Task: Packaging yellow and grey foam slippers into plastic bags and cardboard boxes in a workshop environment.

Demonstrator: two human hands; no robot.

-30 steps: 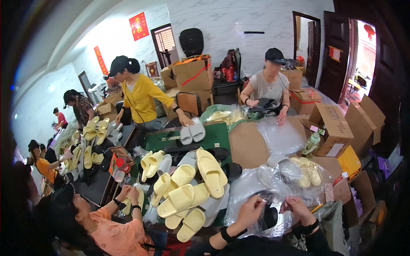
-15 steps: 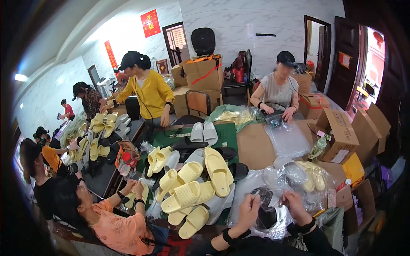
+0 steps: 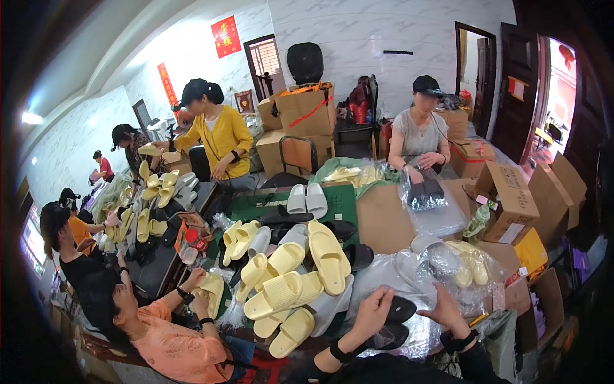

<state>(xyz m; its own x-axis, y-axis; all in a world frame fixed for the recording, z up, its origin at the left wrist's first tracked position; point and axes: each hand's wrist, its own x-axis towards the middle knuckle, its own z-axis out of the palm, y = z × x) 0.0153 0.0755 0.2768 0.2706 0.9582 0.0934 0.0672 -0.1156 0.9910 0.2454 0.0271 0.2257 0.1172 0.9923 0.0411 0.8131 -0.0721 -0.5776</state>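
Note:
My left hand (image 3: 373, 317) is closed in a pinch beside a black slipper (image 3: 401, 310); what lies between its fingertips is too small to make out. Thumb and fingers apart, my right hand (image 3: 448, 313) is open over clear plastic film (image 3: 423, 328) to the right of that slipper. A second black slipper (image 3: 391, 336) lies just below the first, near my left wrist. Glossy clear plastic spreads around and under both slippers. Beyond my hands are grey slippers (image 3: 440, 257) and a bagged yellow pair (image 3: 471, 269).
Yellow slippers (image 3: 283, 294) are heaped left of my hands, with grey and black ones among them. A co-worker in orange (image 3: 182, 342) handles a yellow slipper at left. Across the table, a person in grey (image 3: 417, 137) handles bagged black slippers (image 3: 425, 193). Cardboard boxes (image 3: 505, 201) stand at right.
My right hand has gone from a pinch to spread fingers. The black slippers below my hands now show more plainly. Opposite, the person's black slippers have come forward over the plastic.

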